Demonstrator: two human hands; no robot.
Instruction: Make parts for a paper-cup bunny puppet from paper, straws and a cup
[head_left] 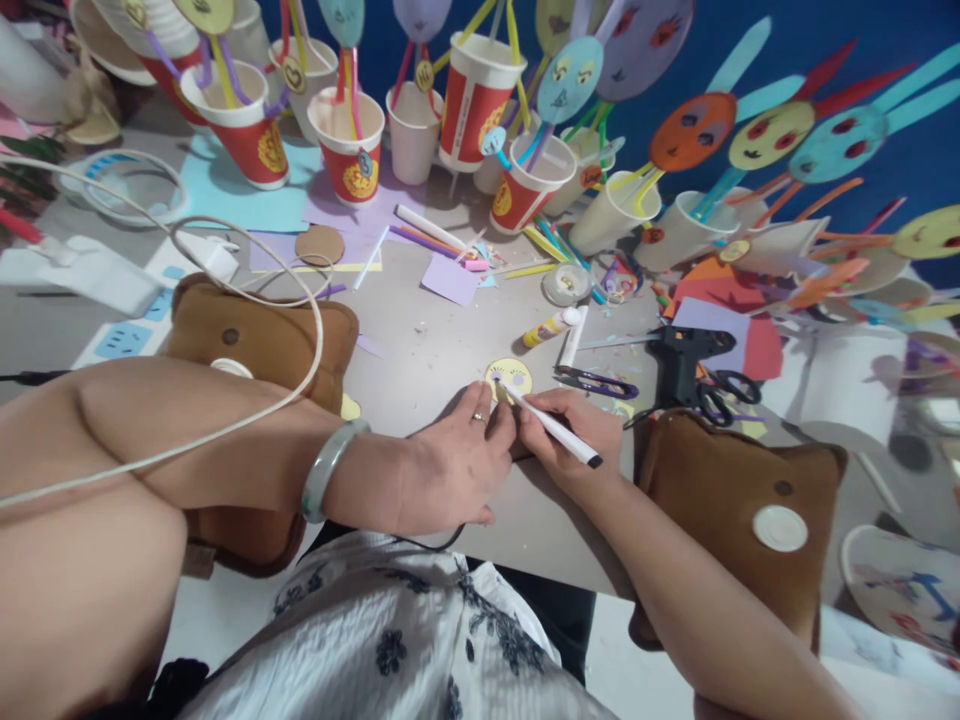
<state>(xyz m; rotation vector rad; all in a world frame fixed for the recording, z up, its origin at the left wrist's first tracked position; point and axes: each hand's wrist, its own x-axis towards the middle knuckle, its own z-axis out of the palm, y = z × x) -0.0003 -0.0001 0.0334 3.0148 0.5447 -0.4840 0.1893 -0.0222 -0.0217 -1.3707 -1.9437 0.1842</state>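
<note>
A small round yellow paper face (517, 372) with purple eyes and drawn lashes lies on the grey table. My right hand (574, 430) grips a white marker pen (559, 432), its tip on the paper and its dark end pointing back to the right. Flat beside the face rests my left hand (469, 450), fingers stretched out, the fingertips pressing the paper's lower left edge. A ring and a pale bangle show on that hand and wrist. Just right of the paper lie purple-handled thread snips (596, 381), and behind it a yellow glue stick (551, 328).
Paper cups (349, 145) with paper-faced figures stand in a row at the back. On the right are a black glue gun (686, 360), scissors (727, 395) and a brown cushion (735, 510). Another brown cushion (262, 335) and a white cable (319, 330) are at left.
</note>
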